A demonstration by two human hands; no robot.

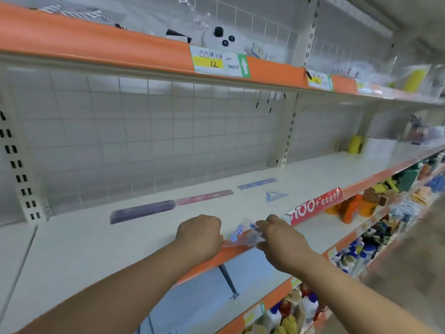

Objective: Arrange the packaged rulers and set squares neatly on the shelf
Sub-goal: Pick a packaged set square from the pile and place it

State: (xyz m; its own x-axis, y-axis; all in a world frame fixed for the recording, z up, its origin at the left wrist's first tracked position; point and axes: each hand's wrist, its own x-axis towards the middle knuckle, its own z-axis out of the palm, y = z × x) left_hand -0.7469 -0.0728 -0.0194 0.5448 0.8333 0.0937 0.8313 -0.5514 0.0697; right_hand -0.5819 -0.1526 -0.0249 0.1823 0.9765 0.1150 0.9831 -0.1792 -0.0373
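Packet (244, 233), clear with blue print, is being held at the front edge of the shelf (96, 239): the left hand (199, 233) is curling round its left end and the right hand (281, 239) is pinching its right end. Farther back a purple ruler pack (142, 211), a pink ruler (204, 197) and a blue ruler (257, 183) are lying end to end in a row, with a set square (275, 195) just in front of the blue one. Bottles (305, 307) are crowding the shelves below.
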